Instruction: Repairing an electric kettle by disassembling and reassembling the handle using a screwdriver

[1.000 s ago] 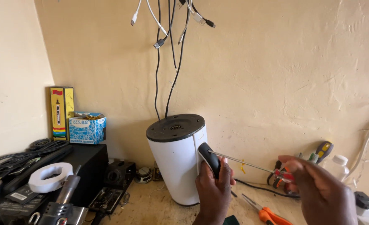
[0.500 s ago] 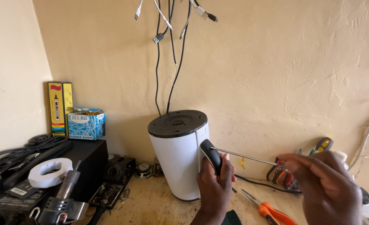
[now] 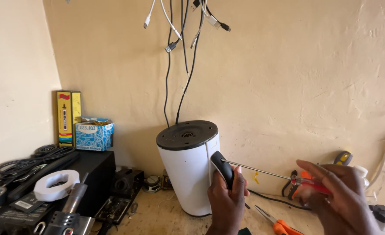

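- Screwdriver with a black handle and a long thin metal shaft lies level between the two hands, in the air in front of the white cylinder, above the bench.
- Left hand wraps its fingers tightly round the black handle, which sits just beside the side of the cylinder.
- Right hand has its fingers pinched narrow at the far end of the shaft, where a small red piece shows between them; what that piece is cannot be told.
- White cylinder with a dark round top stands upright on the bench, against the wall; two dark cables run up from behind it.
- More cables with loose plugs hang down the wall above.
- Orange-handled pliers lie on the bench under the right hand, and other tools lean at the wall behind that hand.
- On the left, a black box carries a blue patterned carton and a tall yellow box.
- White tape roll rests on the dark clutter at lower left, near a coil of black cable.
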